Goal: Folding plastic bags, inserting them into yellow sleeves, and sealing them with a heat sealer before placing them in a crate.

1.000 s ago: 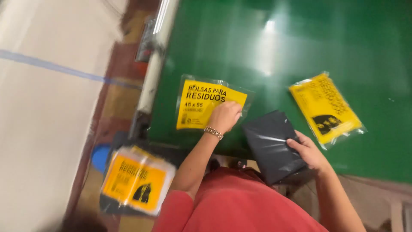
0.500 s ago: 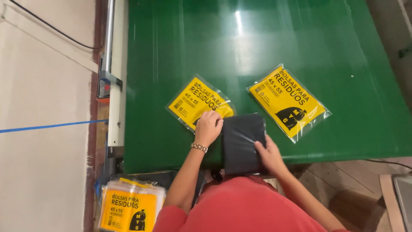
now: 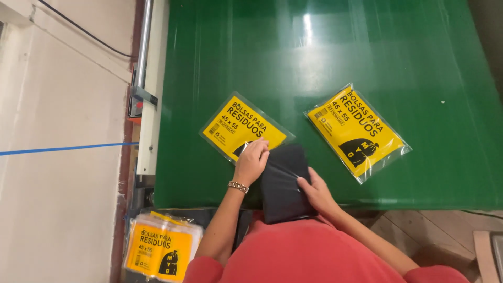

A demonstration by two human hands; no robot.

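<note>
A folded black stack of plastic bags (image 3: 283,181) lies at the near edge of the green table (image 3: 325,57). My left hand (image 3: 252,160) rests on the stack's upper left corner, where it meets a flat yellow-printed clear packet (image 3: 238,126); the packet's lower end is partly covered. My right hand (image 3: 313,188) presses on the right side of the black stack. A second, filled yellow packet (image 3: 358,131) lies to the right, apart from both hands.
A pile of the same yellow packets (image 3: 160,249) sits low at the left, below the table edge. A white metal rail (image 3: 152,99) runs along the table's left side. Blue tape (image 3: 63,149) crosses the pale floor.
The view has swung and settled over the table. The black stack has moved left up against the left yellow packet, and both hands stayed on it.
</note>
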